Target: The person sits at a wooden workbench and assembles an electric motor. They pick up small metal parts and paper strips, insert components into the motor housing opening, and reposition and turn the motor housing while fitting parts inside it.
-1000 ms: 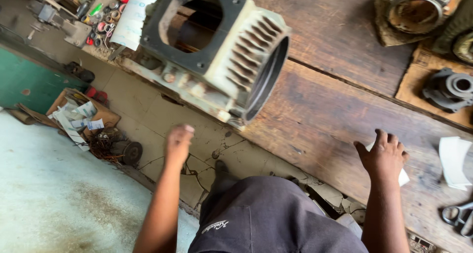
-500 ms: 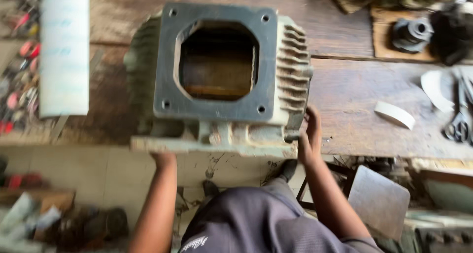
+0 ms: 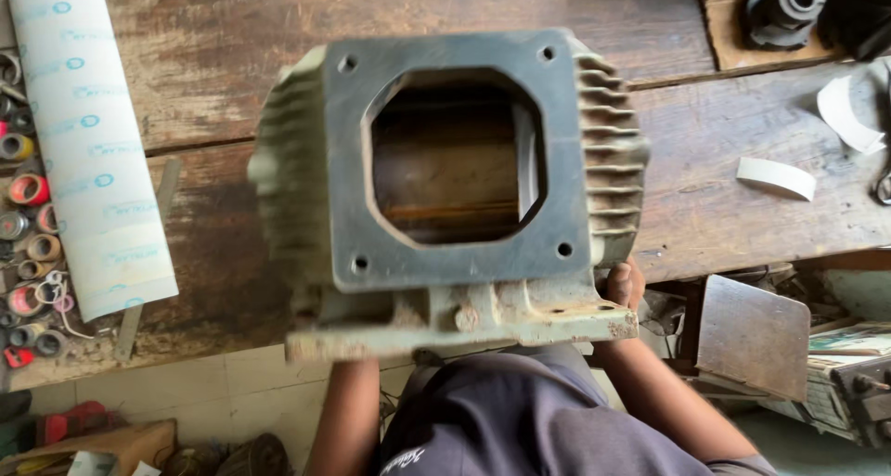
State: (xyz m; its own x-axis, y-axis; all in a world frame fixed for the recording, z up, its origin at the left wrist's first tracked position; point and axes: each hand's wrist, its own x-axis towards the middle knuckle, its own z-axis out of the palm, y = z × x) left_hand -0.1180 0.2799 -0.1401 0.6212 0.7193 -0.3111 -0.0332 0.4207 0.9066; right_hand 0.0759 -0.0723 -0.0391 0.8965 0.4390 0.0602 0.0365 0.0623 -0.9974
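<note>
Motor housing (image 3: 445,188), finned, pale green, square opening uppermost: rests at the near edge of the wooden bench (image 3: 223,49), foot plate overhanging toward the person; bore axis runs across the bench, left to right. Right hand (image 3: 624,286) grips its lower right corner, fingers partly visible. Left hand hidden beneath its lower left; grasp cannot be told. Both arms reach up from below. Left of housing: paper sheet (image 3: 83,142), wire spools (image 3: 28,216). Right: paper strips (image 3: 775,176), dark parts (image 3: 784,12).
</note>
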